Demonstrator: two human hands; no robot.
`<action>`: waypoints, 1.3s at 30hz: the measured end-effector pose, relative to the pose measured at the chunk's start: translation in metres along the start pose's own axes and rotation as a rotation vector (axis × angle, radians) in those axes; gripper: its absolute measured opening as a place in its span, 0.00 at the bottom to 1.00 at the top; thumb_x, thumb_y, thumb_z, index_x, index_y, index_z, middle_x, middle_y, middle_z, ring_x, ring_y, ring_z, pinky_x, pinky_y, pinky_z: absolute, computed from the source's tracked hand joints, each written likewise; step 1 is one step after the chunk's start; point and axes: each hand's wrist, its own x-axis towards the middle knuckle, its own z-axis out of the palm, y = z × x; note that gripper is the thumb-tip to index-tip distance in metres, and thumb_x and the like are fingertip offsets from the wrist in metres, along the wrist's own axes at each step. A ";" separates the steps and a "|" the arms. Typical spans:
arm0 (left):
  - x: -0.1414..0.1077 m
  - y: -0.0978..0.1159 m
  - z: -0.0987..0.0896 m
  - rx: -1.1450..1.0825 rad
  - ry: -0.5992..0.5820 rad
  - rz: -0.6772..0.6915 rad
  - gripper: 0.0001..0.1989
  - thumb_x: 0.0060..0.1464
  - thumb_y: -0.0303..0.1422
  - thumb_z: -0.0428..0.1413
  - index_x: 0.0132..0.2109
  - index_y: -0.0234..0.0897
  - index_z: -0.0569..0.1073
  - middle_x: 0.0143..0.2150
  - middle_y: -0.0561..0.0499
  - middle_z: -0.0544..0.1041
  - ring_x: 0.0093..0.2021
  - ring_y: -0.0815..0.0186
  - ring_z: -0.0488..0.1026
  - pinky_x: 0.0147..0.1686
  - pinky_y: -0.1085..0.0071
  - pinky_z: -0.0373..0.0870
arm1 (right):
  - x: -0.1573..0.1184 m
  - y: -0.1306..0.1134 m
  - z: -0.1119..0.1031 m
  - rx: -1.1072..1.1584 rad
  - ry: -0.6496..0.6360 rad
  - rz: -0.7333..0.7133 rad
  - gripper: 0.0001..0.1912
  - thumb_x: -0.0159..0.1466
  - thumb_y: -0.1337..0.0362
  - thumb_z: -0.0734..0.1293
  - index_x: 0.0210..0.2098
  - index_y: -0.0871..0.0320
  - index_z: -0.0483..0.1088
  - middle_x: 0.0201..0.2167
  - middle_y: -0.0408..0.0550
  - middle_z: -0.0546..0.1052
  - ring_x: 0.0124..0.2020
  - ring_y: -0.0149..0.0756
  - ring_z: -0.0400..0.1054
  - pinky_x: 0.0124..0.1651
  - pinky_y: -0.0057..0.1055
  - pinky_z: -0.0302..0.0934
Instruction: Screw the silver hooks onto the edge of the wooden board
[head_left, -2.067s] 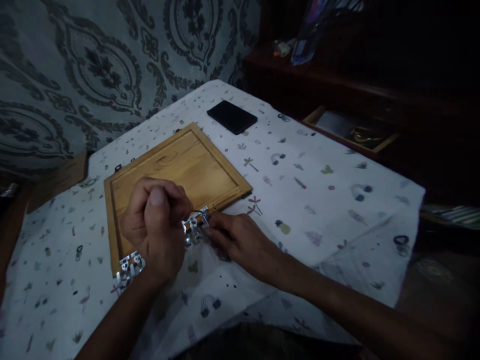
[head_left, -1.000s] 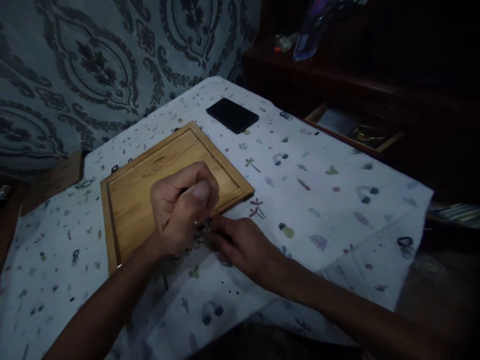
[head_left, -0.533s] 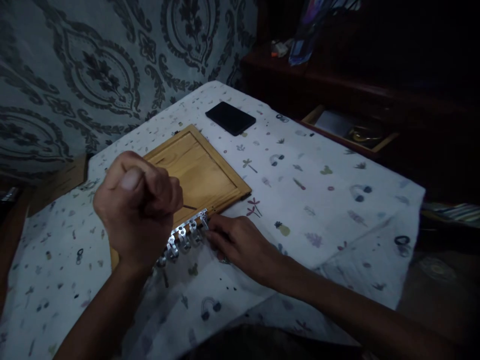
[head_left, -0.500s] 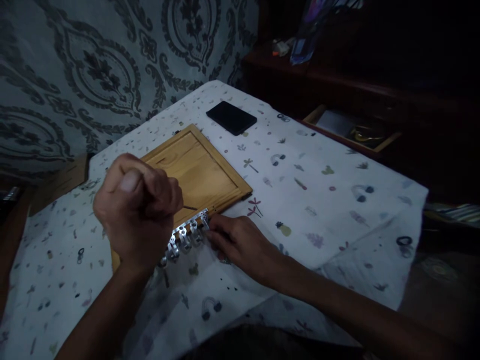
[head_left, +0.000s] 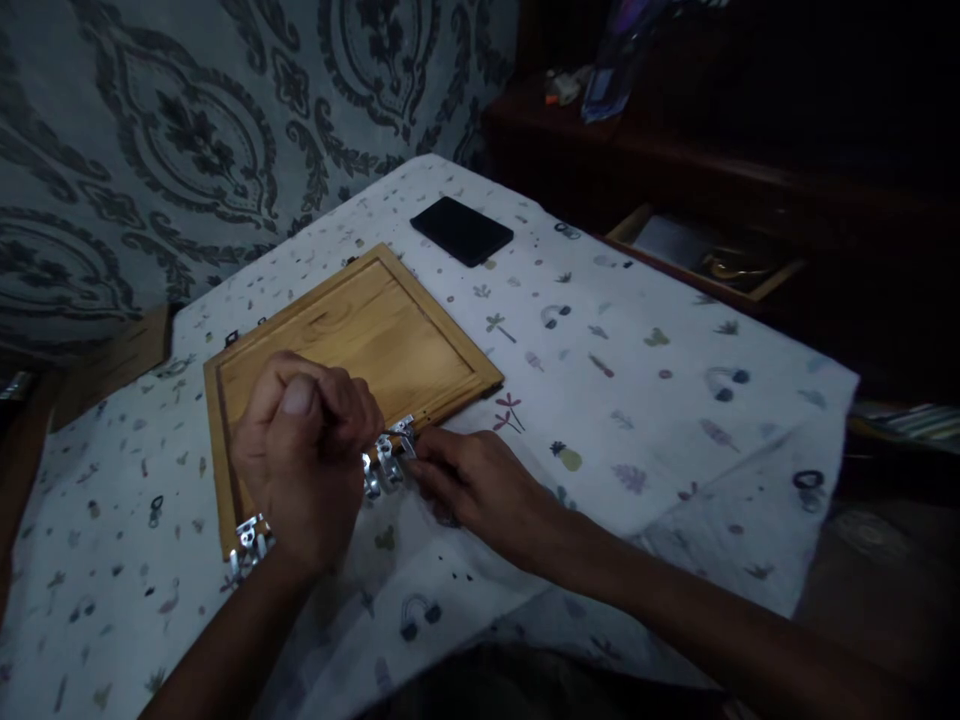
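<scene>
A framed wooden panel (head_left: 360, 330) lies on the patterned tablecloth. Along its near edge runs a row of shiny metal clips (head_left: 386, 462), partly hidden by my left hand. My left hand (head_left: 304, 450) is closed in a fist over the panel's near part, around something thin and dark that I cannot make out well; its tip reaches toward the clips. With fingers pinched, my right hand (head_left: 469, 480) holds the rightmost metal clip at the panel's near right corner. More metal clips (head_left: 251, 545) show at the near left corner beside my left wrist.
A black phone (head_left: 462, 231) lies beyond the panel. An open drawer (head_left: 705, 255) stands past the table's right edge. Cardboard (head_left: 116, 365) is at the left, near the patterned wall covering (head_left: 202, 130). A plastic bottle (head_left: 611, 75) stands at the back.
My left hand has moved right and down, closer to my right hand, uncovering the panel's left side and the near left clips. My right hand stays at the clip.
</scene>
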 end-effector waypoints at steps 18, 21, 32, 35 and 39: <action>-0.015 -0.013 0.000 0.087 -0.127 0.154 0.15 0.63 0.31 0.51 0.26 0.36 0.61 0.19 0.57 0.55 0.18 0.73 0.53 0.19 0.72 0.52 | -0.002 0.009 0.003 0.039 0.016 -0.065 0.10 0.67 0.67 0.59 0.28 0.57 0.63 0.18 0.38 0.71 0.20 0.27 0.65 0.28 0.25 0.55; -0.013 -0.014 0.002 0.108 -0.174 0.162 0.15 0.62 0.31 0.51 0.26 0.37 0.60 0.19 0.58 0.54 0.18 0.74 0.52 0.18 0.72 0.51 | -0.001 0.010 0.003 0.027 0.012 -0.100 0.11 0.67 0.67 0.59 0.28 0.57 0.63 0.19 0.39 0.71 0.20 0.27 0.64 0.28 0.26 0.55; -0.005 -0.016 0.005 0.077 -0.284 0.078 0.18 0.62 0.32 0.51 0.24 0.37 0.56 0.19 0.58 0.50 0.18 0.75 0.49 0.17 0.74 0.46 | -0.001 0.004 -0.002 0.033 -0.012 -0.075 0.08 0.67 0.69 0.59 0.31 0.58 0.65 0.20 0.39 0.71 0.22 0.29 0.65 0.30 0.27 0.55; -0.001 -0.014 0.001 0.102 -0.362 0.009 0.19 0.62 0.35 0.51 0.24 0.37 0.55 0.19 0.58 0.49 0.18 0.75 0.47 0.17 0.73 0.45 | -0.002 0.006 -0.001 0.046 0.001 -0.084 0.09 0.67 0.68 0.59 0.31 0.58 0.65 0.21 0.39 0.71 0.23 0.28 0.64 0.30 0.27 0.55; 0.003 -0.013 -0.005 0.132 -0.478 0.034 0.20 0.63 0.35 0.50 0.24 0.37 0.54 0.19 0.58 0.48 0.18 0.75 0.46 0.16 0.73 0.46 | -0.003 0.008 0.000 0.073 0.002 -0.111 0.10 0.68 0.67 0.59 0.29 0.58 0.64 0.21 0.39 0.70 0.23 0.28 0.63 0.31 0.27 0.55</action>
